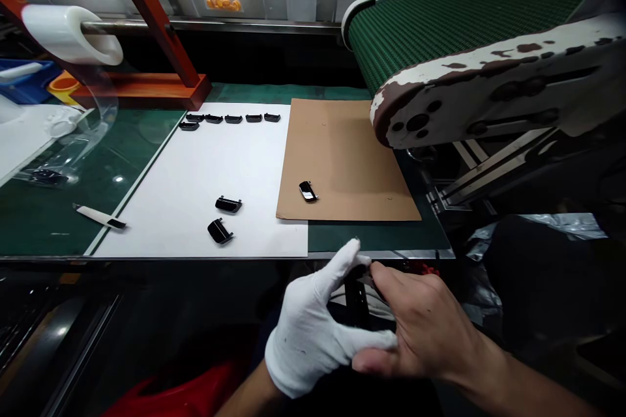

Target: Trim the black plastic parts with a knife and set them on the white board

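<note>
My left hand [310, 322], in a white glove, and my bare right hand [425, 322] meet in front of the table's edge. Between their fingers is a black plastic part [358, 300], partly covered by the fingers and hard to tell from the dark background. Both hands are closed around it with thumb and fingertips. Beyond them, a glossy black part [308, 191] lies on the brown cardboard [342, 156]. Two similar parts, one black clip-like piece [228, 204] and another piece [220, 232], rest on the white sheet [195, 176].
Several black parts [233, 120] line the sheet's far edge. A knife with a pale handle [100, 216] lies at left, below a roll of clear film [63, 32] on an orange-red stand [147, 88]. A green conveyor belt [440, 32] overhangs the right side.
</note>
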The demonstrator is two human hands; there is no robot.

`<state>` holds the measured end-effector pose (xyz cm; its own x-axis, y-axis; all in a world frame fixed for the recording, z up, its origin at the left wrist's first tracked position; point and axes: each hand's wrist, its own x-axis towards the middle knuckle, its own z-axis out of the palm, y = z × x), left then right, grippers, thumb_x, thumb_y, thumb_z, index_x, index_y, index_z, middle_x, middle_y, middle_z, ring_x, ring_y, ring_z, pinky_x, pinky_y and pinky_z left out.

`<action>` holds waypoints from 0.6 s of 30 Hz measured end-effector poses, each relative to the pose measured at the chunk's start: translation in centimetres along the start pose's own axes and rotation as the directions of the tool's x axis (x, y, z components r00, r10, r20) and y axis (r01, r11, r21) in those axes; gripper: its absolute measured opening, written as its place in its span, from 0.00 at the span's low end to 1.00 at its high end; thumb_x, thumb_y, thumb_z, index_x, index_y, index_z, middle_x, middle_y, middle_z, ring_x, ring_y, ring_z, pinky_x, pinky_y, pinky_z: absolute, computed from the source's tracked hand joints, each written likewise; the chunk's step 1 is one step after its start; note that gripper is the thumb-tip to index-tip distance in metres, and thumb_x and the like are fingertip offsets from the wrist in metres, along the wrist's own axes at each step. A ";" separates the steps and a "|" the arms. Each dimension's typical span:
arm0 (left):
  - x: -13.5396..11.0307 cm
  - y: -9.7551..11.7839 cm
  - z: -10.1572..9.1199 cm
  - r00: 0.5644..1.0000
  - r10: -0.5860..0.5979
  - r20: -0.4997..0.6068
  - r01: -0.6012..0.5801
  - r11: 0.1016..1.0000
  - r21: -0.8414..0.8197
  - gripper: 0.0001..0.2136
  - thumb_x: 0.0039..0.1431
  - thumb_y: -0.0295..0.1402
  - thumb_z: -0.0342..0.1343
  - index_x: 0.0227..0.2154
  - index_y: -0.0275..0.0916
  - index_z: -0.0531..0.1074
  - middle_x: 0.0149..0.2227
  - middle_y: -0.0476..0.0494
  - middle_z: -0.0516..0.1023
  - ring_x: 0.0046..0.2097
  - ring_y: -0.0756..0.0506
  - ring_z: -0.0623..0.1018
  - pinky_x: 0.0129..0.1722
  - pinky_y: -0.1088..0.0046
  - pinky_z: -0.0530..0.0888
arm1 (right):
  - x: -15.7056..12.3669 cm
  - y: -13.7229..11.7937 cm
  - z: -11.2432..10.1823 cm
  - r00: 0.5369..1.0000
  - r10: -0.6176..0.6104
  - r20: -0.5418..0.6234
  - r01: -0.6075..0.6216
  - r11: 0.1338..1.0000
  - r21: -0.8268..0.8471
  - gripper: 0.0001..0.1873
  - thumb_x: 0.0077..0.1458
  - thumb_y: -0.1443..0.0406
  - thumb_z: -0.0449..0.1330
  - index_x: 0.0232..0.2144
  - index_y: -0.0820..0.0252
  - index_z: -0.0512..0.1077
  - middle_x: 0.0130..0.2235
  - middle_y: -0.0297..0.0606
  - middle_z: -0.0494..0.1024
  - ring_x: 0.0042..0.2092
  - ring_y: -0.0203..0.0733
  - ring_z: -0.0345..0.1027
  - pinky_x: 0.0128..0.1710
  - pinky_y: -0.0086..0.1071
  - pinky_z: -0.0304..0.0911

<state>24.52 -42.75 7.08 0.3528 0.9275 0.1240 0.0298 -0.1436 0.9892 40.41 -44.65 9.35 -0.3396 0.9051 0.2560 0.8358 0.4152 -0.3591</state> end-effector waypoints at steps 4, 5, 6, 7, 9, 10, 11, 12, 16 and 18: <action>0.0 -0.1 0.1 0.999 -0.031 -0.015 0.031 0.999 0.019 0.42 0.34 0.30 0.72 0.58 0.34 0.64 0.46 0.46 0.79 0.44 0.46 0.80 0.50 0.79 0.74 | -0.1 0.2 0.5 0.999 -0.012 -0.037 0.010 0.999 -0.045 0.46 0.51 0.34 0.31 0.24 0.66 0.70 0.18 0.38 0.70 0.20 0.43 0.68 0.18 0.36 0.54; 0.0 -0.1 0.2 0.999 -0.033 -0.020 0.033 0.999 0.024 0.42 0.35 0.30 0.72 0.57 0.34 0.64 0.46 0.46 0.79 0.44 0.45 0.80 0.50 0.78 0.75 | -0.1 0.3 0.6 0.999 -0.022 -0.043 0.020 0.999 -0.046 0.46 0.51 0.35 0.31 0.24 0.67 0.70 0.18 0.39 0.70 0.20 0.43 0.68 0.18 0.36 0.54; 0.0 -0.1 0.3 0.999 -0.030 -0.025 0.031 0.999 0.031 0.42 0.35 0.31 0.72 0.57 0.34 0.64 0.46 0.45 0.79 0.44 0.45 0.80 0.50 0.78 0.75 | -0.1 0.3 0.7 0.998 -0.035 -0.053 0.033 0.998 -0.048 0.46 0.52 0.35 0.31 0.25 0.68 0.70 0.18 0.39 0.70 0.19 0.43 0.68 0.18 0.36 0.54; 0.0 -0.1 0.3 0.999 -0.023 -0.030 0.024 0.999 0.040 0.41 0.35 0.31 0.72 0.57 0.33 0.65 0.46 0.45 0.79 0.44 0.45 0.80 0.51 0.78 0.74 | -0.1 0.4 0.7 0.997 -0.048 -0.065 0.045 0.998 -0.052 0.47 0.53 0.36 0.30 0.25 0.68 0.71 0.18 0.39 0.70 0.19 0.43 0.68 0.18 0.36 0.54; 0.0 -0.2 0.5 0.999 -0.008 -0.039 0.010 0.998 0.055 0.41 0.35 0.31 0.72 0.56 0.31 0.65 0.46 0.43 0.79 0.45 0.44 0.79 0.51 0.78 0.74 | 0.0 0.5 0.8 0.994 -0.069 -0.084 0.063 0.996 -0.064 0.47 0.54 0.36 0.30 0.25 0.70 0.71 0.18 0.39 0.70 0.19 0.42 0.67 0.18 0.35 0.54; 0.0 -0.3 0.5 0.999 -0.005 -0.043 0.008 0.998 0.058 0.41 0.35 0.32 0.72 0.56 0.30 0.65 0.47 0.42 0.79 0.46 0.44 0.79 0.51 0.78 0.74 | 0.0 0.6 0.8 0.993 -0.075 -0.089 0.069 0.995 -0.071 0.47 0.54 0.37 0.30 0.25 0.70 0.72 0.18 0.39 0.70 0.19 0.41 0.67 0.17 0.35 0.54; 0.0 -0.4 0.6 0.999 -0.005 -0.046 0.008 0.998 0.057 0.41 0.35 0.32 0.72 0.56 0.30 0.65 0.47 0.42 0.79 0.46 0.44 0.79 0.51 0.79 0.74 | 0.0 0.6 0.9 0.993 -0.079 -0.092 0.072 0.995 -0.076 0.47 0.54 0.37 0.30 0.25 0.70 0.72 0.18 0.39 0.69 0.18 0.41 0.66 0.17 0.35 0.53; 0.0 -0.4 0.7 0.999 -0.010 -0.049 0.012 0.999 0.052 0.41 0.35 0.32 0.72 0.56 0.30 0.65 0.47 0.42 0.79 0.46 0.44 0.79 0.51 0.79 0.74 | 0.0 0.6 0.9 0.992 -0.083 -0.094 0.075 0.994 -0.079 0.47 0.54 0.37 0.30 0.24 0.69 0.71 0.17 0.38 0.69 0.18 0.41 0.66 0.17 0.35 0.53; 0.0 -0.5 0.8 0.997 -0.048 -0.054 0.049 0.999 0.015 0.40 0.36 0.32 0.71 0.57 0.32 0.65 0.46 0.43 0.79 0.45 0.44 0.79 0.50 0.76 0.75 | -0.1 0.8 1.2 0.991 -0.096 -0.095 0.088 0.992 -0.088 0.46 0.55 0.38 0.29 0.23 0.68 0.70 0.17 0.38 0.68 0.18 0.41 0.66 0.17 0.35 0.52; 0.0 -0.5 0.8 0.996 -0.067 -0.053 0.069 0.997 0.021 0.40 0.37 0.31 0.71 0.57 0.32 0.64 0.45 0.43 0.79 0.44 0.44 0.80 0.49 0.75 0.76 | -0.2 0.9 1.3 0.991 -0.102 -0.087 0.094 0.992 -0.088 0.46 0.55 0.38 0.29 0.23 0.67 0.70 0.17 0.38 0.68 0.19 0.41 0.66 0.18 0.35 0.52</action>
<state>25.21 -42.99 6.53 0.2999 0.9520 0.0610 0.0731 -0.0866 0.9936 40.65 -44.29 7.78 -0.3837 0.8467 0.3686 0.8350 0.4886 -0.2532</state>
